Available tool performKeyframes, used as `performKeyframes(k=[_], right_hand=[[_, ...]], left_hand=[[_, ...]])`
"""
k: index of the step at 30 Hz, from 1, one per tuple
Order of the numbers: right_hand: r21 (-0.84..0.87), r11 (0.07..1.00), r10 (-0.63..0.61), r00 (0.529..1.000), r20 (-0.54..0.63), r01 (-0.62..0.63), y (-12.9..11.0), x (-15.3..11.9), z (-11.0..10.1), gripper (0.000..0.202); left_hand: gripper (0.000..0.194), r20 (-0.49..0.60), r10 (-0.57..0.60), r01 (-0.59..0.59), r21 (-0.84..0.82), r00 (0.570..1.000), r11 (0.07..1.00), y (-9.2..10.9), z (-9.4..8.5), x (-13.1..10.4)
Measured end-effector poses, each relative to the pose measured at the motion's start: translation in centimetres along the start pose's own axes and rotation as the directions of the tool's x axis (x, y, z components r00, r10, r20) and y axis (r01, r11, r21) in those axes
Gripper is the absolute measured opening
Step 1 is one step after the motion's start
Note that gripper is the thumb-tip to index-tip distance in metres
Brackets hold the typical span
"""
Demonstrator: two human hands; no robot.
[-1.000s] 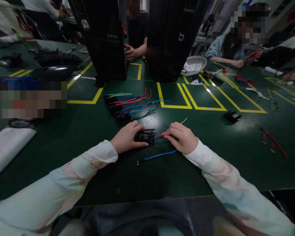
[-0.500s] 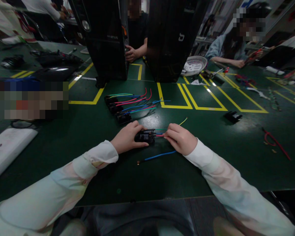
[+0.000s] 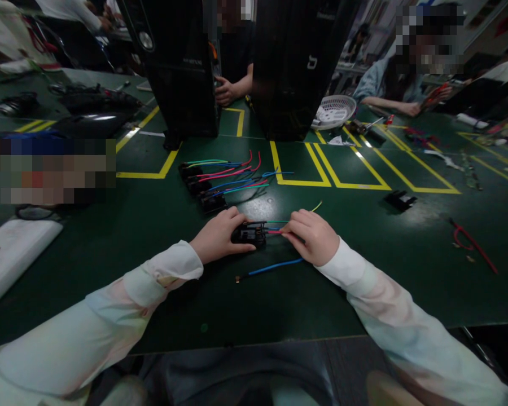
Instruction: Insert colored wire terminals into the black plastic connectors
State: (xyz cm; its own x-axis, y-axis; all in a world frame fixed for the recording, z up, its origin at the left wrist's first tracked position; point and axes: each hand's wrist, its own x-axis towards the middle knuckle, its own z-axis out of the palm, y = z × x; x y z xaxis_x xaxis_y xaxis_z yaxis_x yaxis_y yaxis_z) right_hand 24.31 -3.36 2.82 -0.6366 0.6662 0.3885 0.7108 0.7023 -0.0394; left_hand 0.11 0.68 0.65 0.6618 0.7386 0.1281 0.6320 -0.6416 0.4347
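My left hand (image 3: 220, 234) is closed around a black plastic connector block (image 3: 249, 235), thumb along its near side. Several wires with black sleeves come out of the block's right end. My right hand (image 3: 311, 235) pinches a red wire (image 3: 274, 232) just right of the block, and a green wire (image 3: 276, 221) passes behind those fingers. A yellow-green wire end (image 3: 317, 207) sticks out beyond the hand. On the table nearer me lies a loose blue wire (image 3: 275, 265) with a brass terminal (image 3: 237, 279); its right end is hidden by my right hand.
Black blocks with coloured wires (image 3: 211, 183) lie beyond my left hand. Two black computer cases (image 3: 182, 73) stand at the back. To the right are a black plastic part (image 3: 401, 200), a red wire (image 3: 476, 246) and a white basket (image 3: 335, 110). People sit across the table.
The view has shifted very slightly. Both hands keep the same hold on the connector block and the red wire.
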Motion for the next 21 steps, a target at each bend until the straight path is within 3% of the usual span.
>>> performKeyframes(k=[7, 12, 16, 21], right_hand=[[0.045, 0.999, 0.025, 0.998, -0.055, -0.023, -0.02, 0.02, 0.26, 0.020], [0.087, 0.996, -0.024, 1.000, -0.016, 0.025, 0.10, -0.03, 0.28, 0.018], [0.087, 0.996, 0.026, 0.998, -0.061, -0.021, -0.01, 0.03, 0.22, 0.018], [0.073, 0.997, -0.026, 0.999, 0.019, 0.024, 0.19, -0.02, 0.17, 0.019]], left_hand=[[0.051, -0.002, -0.007, 0.006, -0.004, 1.000, 1.000, -0.01, 0.03, 0.00], [0.052, 0.005, 0.000, 0.000, -0.010, 1.000, 1.000, 0.01, 0.01, -0.01], [0.052, -0.004, -0.005, 0.005, -0.013, 1.000, 1.000, -0.04, 0.06, 0.03], [0.051, -0.011, 0.008, -0.008, -0.035, 1.000, 0.999, -0.15, 0.11, -0.02]])
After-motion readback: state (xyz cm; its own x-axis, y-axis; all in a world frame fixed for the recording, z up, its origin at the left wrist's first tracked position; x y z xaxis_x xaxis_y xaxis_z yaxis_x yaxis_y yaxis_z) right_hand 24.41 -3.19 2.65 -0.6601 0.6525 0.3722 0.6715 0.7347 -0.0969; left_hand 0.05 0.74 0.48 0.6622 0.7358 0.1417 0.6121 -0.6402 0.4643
